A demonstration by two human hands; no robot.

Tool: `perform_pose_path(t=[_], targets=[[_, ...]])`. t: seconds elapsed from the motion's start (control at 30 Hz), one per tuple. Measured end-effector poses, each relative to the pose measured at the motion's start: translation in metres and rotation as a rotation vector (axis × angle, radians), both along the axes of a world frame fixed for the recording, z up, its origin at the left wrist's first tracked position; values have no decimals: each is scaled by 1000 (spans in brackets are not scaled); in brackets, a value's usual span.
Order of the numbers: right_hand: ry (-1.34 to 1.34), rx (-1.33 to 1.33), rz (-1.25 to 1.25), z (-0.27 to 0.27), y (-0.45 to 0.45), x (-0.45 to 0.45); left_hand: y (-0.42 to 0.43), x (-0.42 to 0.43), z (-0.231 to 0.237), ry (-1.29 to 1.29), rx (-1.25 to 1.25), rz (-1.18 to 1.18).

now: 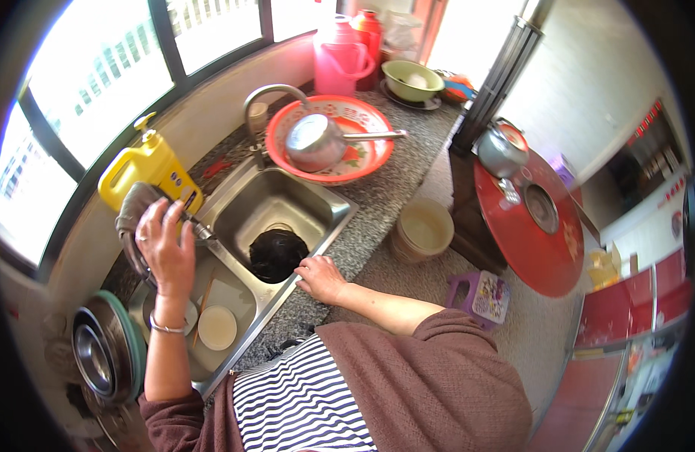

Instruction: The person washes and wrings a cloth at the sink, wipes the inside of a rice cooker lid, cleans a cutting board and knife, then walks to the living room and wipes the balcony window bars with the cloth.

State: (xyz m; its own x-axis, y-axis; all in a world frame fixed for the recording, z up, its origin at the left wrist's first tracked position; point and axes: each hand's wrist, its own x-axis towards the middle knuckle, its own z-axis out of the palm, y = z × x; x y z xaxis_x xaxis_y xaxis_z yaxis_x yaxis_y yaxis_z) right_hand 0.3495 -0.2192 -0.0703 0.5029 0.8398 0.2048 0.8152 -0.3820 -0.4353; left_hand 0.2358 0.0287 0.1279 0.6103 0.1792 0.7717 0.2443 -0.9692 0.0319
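Observation:
My left hand point(168, 248), fingers spread, is at a curved dark faucet point(137, 257) with a grey cloth point(137, 208) draped over it. The hand hides part of the faucet, so I cannot tell whether it grips it. My right hand point(323, 279) curls its fingers over the steel sink rim point(279, 299). Just left of it, a black rounded object point(278, 255) sits in the far basin point(262, 198); its kind is unclear. Water in the near basin point(243, 282) surrounds a pale bowl point(217, 328), another partly hidden dish and a chopstick point(203, 313).
A yellow pump jug point(165, 169) stands under the window. Beyond the sink, a red-rimmed enamel basin point(364, 161) holds a steel saucepan point(316, 142) beneath a second faucet point(248, 113). Stacked metal bowls point(101, 350) stand at left. A bucket point(424, 229) and purple stool point(489, 299) are on the floor.

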Motion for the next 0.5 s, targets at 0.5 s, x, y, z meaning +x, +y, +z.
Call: perform_pose_path(t=[0.5], targets=[[-63, -321, -32, -20, -72, -14, -164, 31, -128, 395, -605, -636]])
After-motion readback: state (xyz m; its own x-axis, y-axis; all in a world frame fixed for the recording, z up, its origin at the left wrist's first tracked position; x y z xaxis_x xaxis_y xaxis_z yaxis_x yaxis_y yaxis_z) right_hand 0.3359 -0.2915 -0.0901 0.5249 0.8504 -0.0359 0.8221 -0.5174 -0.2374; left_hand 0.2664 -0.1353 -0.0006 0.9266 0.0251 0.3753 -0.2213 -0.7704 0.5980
